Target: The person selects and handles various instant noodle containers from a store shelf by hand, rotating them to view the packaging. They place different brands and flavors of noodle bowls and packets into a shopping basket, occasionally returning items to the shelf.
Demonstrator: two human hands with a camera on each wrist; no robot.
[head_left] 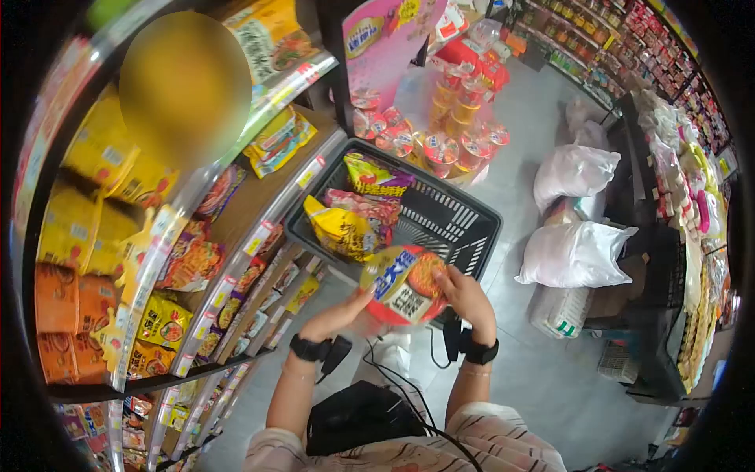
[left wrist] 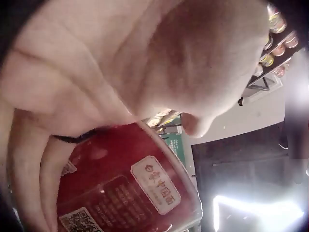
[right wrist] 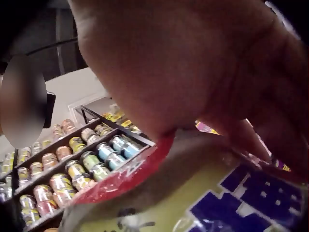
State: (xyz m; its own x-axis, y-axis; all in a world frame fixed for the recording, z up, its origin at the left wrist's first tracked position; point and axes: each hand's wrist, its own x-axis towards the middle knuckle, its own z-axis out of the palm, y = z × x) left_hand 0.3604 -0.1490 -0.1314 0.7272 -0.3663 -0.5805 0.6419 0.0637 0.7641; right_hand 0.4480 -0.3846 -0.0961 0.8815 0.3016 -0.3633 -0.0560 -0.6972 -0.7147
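Both hands hold a red instant noodle bowl [head_left: 405,287] with a printed lid, close in front of the body and overlapping the basket's near rim. The left hand [head_left: 334,316] grips its left side; the left wrist view shows fingers curled round the red wall of the noodle bowl [left wrist: 130,183]. On the opposite side, the right hand [head_left: 469,300] grips the rim. Beyond the bowl is a black shopping basket [head_left: 484,236]. In it lie a yellow packet [head_left: 338,228], a reddish packet [head_left: 366,206] and a green and purple packet [head_left: 377,177].
Shelves [head_left: 271,212] of noodle packets run along the left. Past the basket stands a stack of noodle cups [head_left: 460,110] beside a pink display board [head_left: 385,55]. White plastic bags [head_left: 578,252] and a dark rack [head_left: 657,291] are on the right.
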